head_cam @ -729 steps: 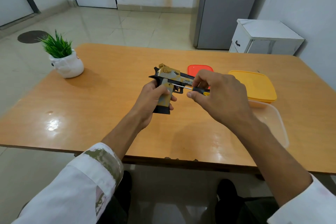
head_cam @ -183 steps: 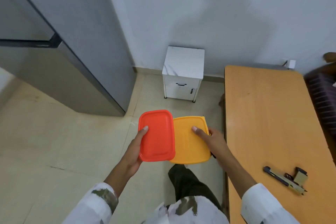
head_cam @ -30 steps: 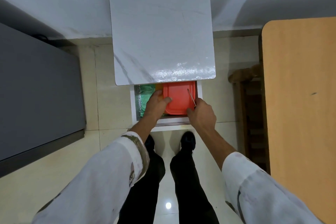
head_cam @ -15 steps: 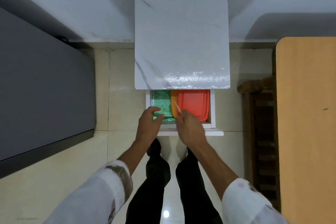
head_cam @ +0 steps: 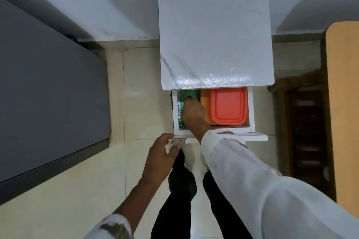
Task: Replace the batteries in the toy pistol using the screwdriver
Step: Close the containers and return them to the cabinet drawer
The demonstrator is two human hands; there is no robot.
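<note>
I look straight down at a white marble-top cabinet (head_cam: 213, 35) with its drawer (head_cam: 250, 110) pulled open. A red-lidded box (head_cam: 228, 105) lies in the drawer, partly over an orange box (head_cam: 205, 103). My right hand (head_cam: 194, 112) reaches into the drawer's left part, over the green lining (head_cam: 186, 94), and its fingers are hidden. No screwdriver shows in or near that hand. My left hand (head_cam: 159, 157) grips the left corner of the drawer front. The toy pistol is out of view.
A grey fridge (head_cam: 48, 93) stands close on the left. At the right edge is the wooden table (head_cam: 345, 103), with a dark wooden chair (head_cam: 305, 122) beside it. My legs stand on the tiled floor (head_cam: 139, 93) just before the drawer.
My right hand has moved left and deeper into the drawer, and the screwdriver shaft no longer shows. My left hand has drawn back from inside the drawer to its front corner.
</note>
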